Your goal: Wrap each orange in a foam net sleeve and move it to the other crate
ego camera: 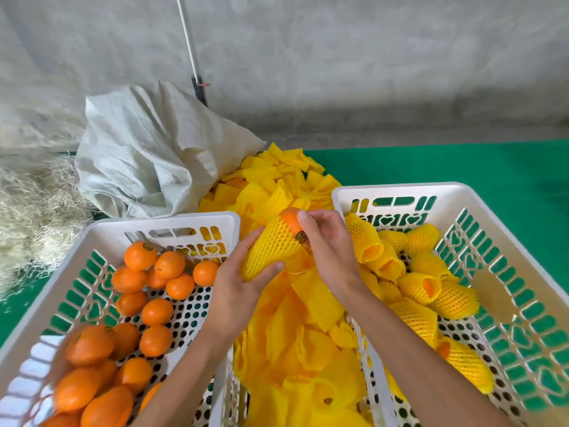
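Observation:
Between the two crates I hold an orange [289, 219] partly inside a yellow foam net sleeve [271, 249]. The fruit's top pokes out of the sleeve's upper end. My left hand [238, 288] grips the sleeve's lower end from below. My right hand [326, 241] pinches the sleeve at the orange, thumb on the fruit. The left white crate [166, 221] holds several bare oranges [157, 312]. The right white crate [397, 189] holds several sleeved oranges [431, 288].
A heap of loose yellow foam sleeves [295, 334] fills the gap between the crates and runs back to a white woven sack [147, 155]. Straw-like fibre [34, 211] lies at the far left. Green table surface [462, 164] shows behind the right crate.

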